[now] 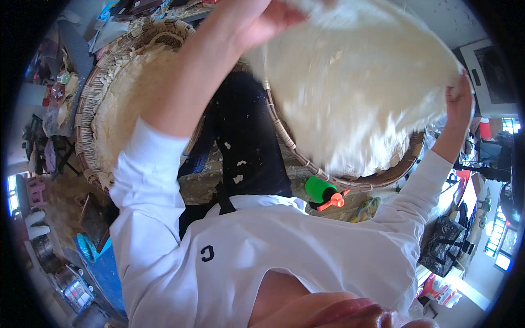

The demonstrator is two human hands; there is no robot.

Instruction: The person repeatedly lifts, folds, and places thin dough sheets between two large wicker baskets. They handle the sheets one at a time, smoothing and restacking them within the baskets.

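A large, thin, cream-coloured sheet (352,82), blurred by motion, is stretched between my raised hands. My left hand (275,22) grips its upper left edge, and that hand's fingertips are partly blurred. At the far right edge, my right hand (459,96) has fingers closed around the sheet. Below it, a round wicker basket (289,141) holds whitish, crumpled sheet material (381,162), mostly covered by the raised sheet. Beyond my left forearm, a second wicker basket (84,127) contains a broad pile of similar cream sheets (123,98).
A green spray bottle (320,189) with an orange trigger sits between my body and the right basket. My black-trousered leg (252,135), dotted with pale flakes, lies between the baskets. A patterned bag (443,246) is at right; a blue surface (100,266) is at lower left.
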